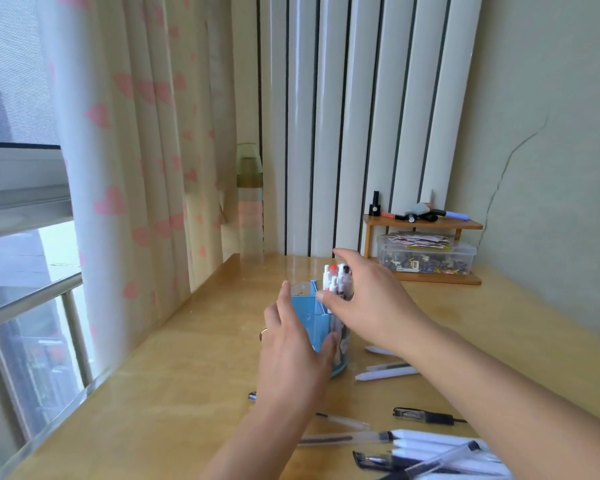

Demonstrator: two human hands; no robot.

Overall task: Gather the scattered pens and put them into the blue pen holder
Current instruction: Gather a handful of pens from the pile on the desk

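While the left hand [291, 351] cups the holder [312, 323] with straight fingers, the right hand [364, 299] curls around the pens [335, 282] standing in it. Loose pens [385, 374] lie just right of the holder and nearer the person.

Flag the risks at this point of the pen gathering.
1. The right hand pushes a tight bundle of pens into one compartment of the blue pen holder; one could catch on the divider and spill.
2. The left hand only steadies the holder, which might tip.
3. The right forearm hangs above loose pens and may sweep them.
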